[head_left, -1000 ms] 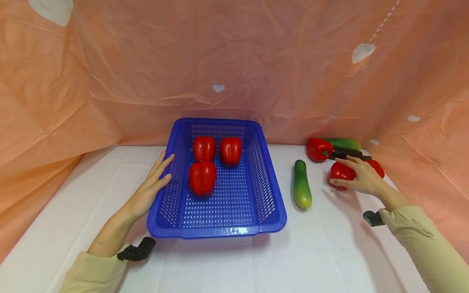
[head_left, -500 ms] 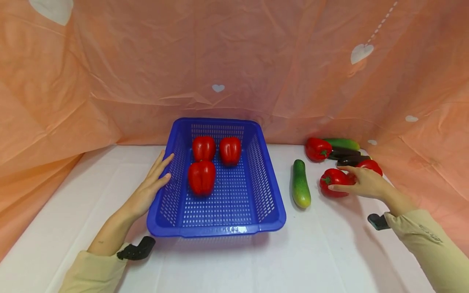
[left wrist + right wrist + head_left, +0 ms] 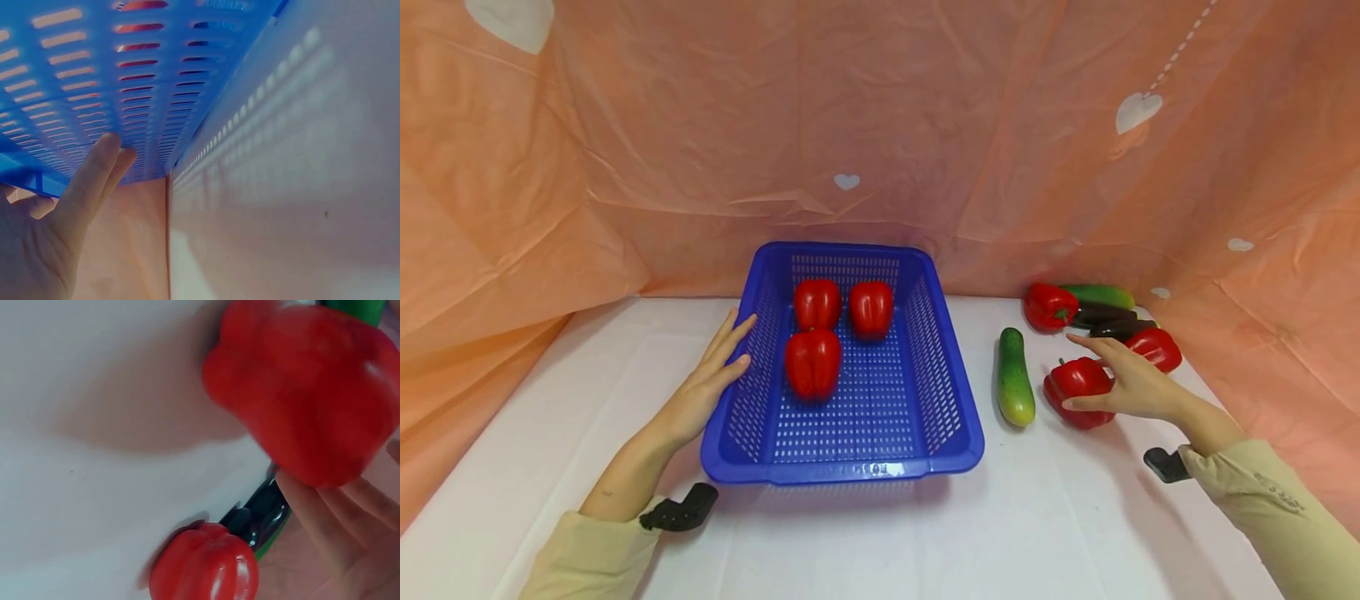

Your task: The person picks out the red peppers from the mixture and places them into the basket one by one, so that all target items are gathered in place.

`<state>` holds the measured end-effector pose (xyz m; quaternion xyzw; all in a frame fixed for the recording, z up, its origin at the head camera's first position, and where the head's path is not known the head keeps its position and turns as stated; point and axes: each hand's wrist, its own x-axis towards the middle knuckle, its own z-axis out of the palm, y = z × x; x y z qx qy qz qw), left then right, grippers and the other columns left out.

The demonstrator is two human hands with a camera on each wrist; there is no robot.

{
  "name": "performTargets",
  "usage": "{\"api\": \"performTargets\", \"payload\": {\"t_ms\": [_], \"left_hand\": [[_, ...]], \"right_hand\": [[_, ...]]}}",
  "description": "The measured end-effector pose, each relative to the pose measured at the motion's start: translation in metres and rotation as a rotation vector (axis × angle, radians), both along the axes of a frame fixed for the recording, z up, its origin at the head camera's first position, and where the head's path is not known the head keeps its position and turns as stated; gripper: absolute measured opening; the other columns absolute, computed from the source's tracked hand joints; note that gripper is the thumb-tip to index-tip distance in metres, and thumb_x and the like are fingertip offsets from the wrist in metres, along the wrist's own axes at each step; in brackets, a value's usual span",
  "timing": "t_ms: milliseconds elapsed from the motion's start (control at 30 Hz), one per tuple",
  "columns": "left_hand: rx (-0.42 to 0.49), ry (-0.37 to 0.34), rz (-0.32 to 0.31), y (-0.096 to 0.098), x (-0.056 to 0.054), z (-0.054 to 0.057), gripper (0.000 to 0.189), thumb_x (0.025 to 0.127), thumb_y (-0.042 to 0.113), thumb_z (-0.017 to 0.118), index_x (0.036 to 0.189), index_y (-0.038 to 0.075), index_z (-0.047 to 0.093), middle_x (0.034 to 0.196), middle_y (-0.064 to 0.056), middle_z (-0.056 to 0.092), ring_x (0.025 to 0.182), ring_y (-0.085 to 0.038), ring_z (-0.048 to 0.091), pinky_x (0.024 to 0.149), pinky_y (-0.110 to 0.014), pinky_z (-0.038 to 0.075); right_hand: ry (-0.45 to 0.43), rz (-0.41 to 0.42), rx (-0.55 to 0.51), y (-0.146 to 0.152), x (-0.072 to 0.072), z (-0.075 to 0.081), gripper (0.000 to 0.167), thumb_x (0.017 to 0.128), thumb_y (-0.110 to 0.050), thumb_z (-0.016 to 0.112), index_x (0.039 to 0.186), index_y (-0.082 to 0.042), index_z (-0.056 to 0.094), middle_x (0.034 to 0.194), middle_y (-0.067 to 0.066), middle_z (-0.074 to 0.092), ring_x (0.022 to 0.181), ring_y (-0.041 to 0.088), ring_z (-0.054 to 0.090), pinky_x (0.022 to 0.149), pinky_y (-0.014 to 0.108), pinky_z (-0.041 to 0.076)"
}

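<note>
My left hand (image 3: 700, 392) rests with extended fingers against the left side of a blue plastic basket (image 3: 842, 475), and the left wrist view shows the fingertips (image 3: 107, 144) at its slotted wall. Three red bell peppers lie inside, the nearest one (image 3: 813, 364) left of the middle. On the right, my right hand (image 3: 1138, 383) is spread around another red bell pepper (image 3: 1078, 390), the thumb at its near side and the index finger reaching past its far side. The right wrist view shows this pepper (image 3: 312, 394) up close, with straight fingers (image 3: 331, 519) at its surface.
A cucumber (image 3: 1016, 379) lies between basket and right hand. Behind that hand are a red bell pepper (image 3: 1156, 348), two dark eggplants (image 3: 1101, 315), another cucumber (image 3: 1101, 294) and a further red pepper (image 3: 1048, 307). A pinkish cloth (image 3: 925, 125) hangs behind the white tabletop (image 3: 865, 542).
The pepper at my right hand has shifted left and toward me, and its stem has turned. My right thumb and index finger have spread wider apart. The left hand and basket stay put.
</note>
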<state>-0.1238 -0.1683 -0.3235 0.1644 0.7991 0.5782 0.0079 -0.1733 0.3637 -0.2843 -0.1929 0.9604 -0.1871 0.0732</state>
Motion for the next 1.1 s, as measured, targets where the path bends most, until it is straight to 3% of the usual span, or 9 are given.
{"api": "performTargets", "payload": {"t_ms": [200, 400, 567, 1100], "left_hand": [[0.0, -0.007, -0.003, 0.0, 0.001, 0.0, 0.057, 0.102, 0.017, 0.035, 0.153, 0.005, 0.016, 0.161, -0.012, -0.014, 0.146, -0.036, -0.017, 0.106, -0.07, -0.011], [-0.01, -0.003, -0.002, 0.0, 0.0, 0.002, 0.057, 0.102, 0.019, 0.035, 0.154, 0.006, 0.015, 0.161, -0.012, -0.014, 0.146, -0.036, -0.017, 0.106, -0.07, -0.011], [-0.016, -0.001, 0.0, 0.0, -0.001, 0.002, 0.057, 0.102, 0.018, 0.035, 0.153, 0.005, 0.015, 0.161, -0.013, -0.014, 0.146, -0.036, -0.017, 0.107, -0.07, -0.01], [-0.002, -0.001, -0.002, 0.0, 0.0, 0.001, 0.056, 0.102, 0.017, 0.035, 0.153, 0.004, 0.015, 0.161, -0.013, -0.013, 0.146, -0.036, -0.017, 0.107, -0.069, -0.011]], "right_hand": [[-0.024, 0.104, -0.011, -0.003, 0.01, -0.001, 0.101, 0.065, -0.026, 0.088, 0.146, -0.007, 0.031, 0.14, 0.03, 0.032, 0.125, 0.052, 0.032, 0.079, 0.06, 0.052], [0.032, 0.161, -0.005, -0.005, 0.017, -0.002, 0.092, 0.065, -0.018, 0.087, 0.142, -0.008, 0.039, 0.14, 0.031, 0.035, 0.123, 0.051, 0.035, 0.077, 0.057, 0.054], [0.093, 0.175, 0.0, -0.006, 0.018, -0.005, 0.084, 0.064, -0.016, 0.087, 0.137, -0.009, 0.045, 0.136, 0.028, 0.041, 0.12, 0.047, 0.04, 0.073, 0.052, 0.056], [0.201, 0.209, 0.015, -0.011, 0.019, -0.01, 0.083, 0.064, -0.017, 0.089, 0.137, -0.012, 0.049, 0.134, 0.026, 0.044, 0.119, 0.047, 0.045, 0.073, 0.051, 0.056]]}}
